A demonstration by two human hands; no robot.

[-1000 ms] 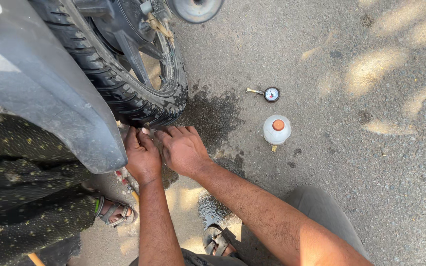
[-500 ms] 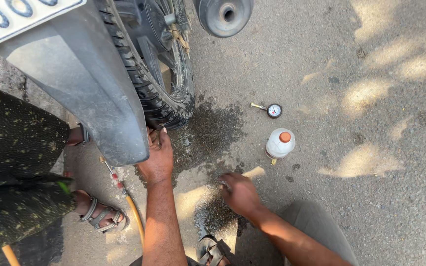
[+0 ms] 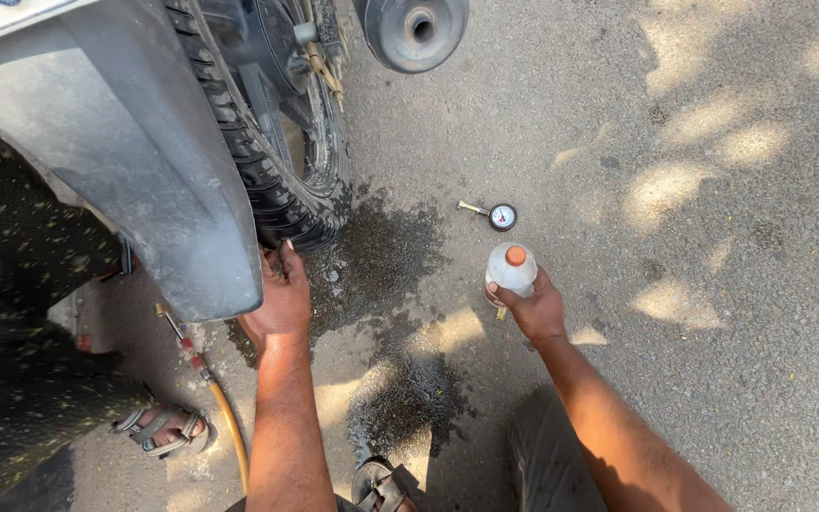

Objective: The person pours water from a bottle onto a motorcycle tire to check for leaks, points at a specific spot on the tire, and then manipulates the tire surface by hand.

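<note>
While the left hand (image 3: 282, 294) presses the tyre (image 3: 272, 180), the right hand (image 3: 535, 308) grips a white bottle (image 3: 511, 268).

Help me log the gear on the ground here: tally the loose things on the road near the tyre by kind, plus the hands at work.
Plastic bottle with orange cap, gripped by the right hand: 1
Round pressure gauge lying on the road: 1
Yellow hose along the ground: 1
Hands, counting the left hand at the tyre: 2
Total: 5

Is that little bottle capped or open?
Capped: an orange cap sits on the upright white bottle, which the right hand grips from below.
</note>
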